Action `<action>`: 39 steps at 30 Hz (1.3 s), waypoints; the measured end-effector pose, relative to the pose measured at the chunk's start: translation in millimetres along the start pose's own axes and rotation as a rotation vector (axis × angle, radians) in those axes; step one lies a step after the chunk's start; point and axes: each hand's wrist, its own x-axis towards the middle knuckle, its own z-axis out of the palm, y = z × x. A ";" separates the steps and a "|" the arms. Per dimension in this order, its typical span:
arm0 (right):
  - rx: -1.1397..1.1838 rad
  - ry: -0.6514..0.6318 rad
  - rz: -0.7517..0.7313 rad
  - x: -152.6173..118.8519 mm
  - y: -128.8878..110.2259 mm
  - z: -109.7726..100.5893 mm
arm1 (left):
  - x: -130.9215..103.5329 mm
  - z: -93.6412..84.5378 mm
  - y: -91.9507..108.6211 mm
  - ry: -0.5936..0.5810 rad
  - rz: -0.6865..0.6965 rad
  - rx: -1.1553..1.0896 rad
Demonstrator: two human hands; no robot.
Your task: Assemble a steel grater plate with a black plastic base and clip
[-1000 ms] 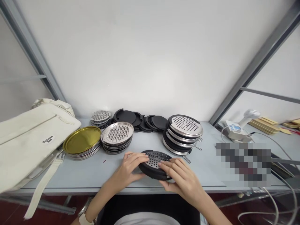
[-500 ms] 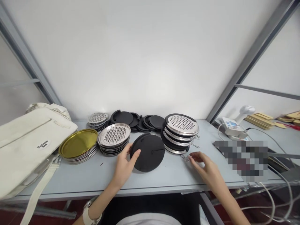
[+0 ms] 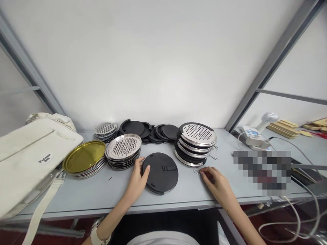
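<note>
A flat black plastic disc [image 3: 159,177] with a short slotted bar across its face lies on the table in front of me. My left hand [image 3: 139,178] grips its left rim, thumb on top and fingers at the edge. To its right, the fingertips of my right hand [image 3: 213,180] pinch a thin wire loop [image 3: 197,172] just above the table. Behind that hand rises a stack of round graters [image 3: 198,136] in black holders, with wire loops poking out at its right side. Another pile of metal grater discs [image 3: 125,148] stands behind my left hand.
Gold-coloured round lids [image 3: 85,156] are stacked at the left, beside a white bag [image 3: 38,153]. Along the wall lie loose black rings and discs [image 3: 163,132] and small grater plates [image 3: 105,128]. A white device [image 3: 252,136], cables and wooden pieces [image 3: 282,128] are at the right.
The black disc has gone from tilted to lying flatter, with its other face showing. My right hand has moved slightly left and closed on the wire loop.
</note>
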 end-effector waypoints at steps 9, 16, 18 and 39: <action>0.344 -0.008 0.044 -6.1 -40.1 10.6 | -5.1 -0.3 -2.5 0.043 0.093 0.148; 0.691 -0.118 0.056 5.9 -62.8 27.4 | -4.9 -2.3 -7.8 0.032 0.125 0.093; 0.793 -0.175 0.055 11.6 -74.1 31.6 | -5.8 -2.8 -5.5 0.041 0.139 0.105; 1.158 -0.478 0.195 23.2 -107.7 55.3 | -19.9 -3.5 34.9 -0.161 0.456 0.257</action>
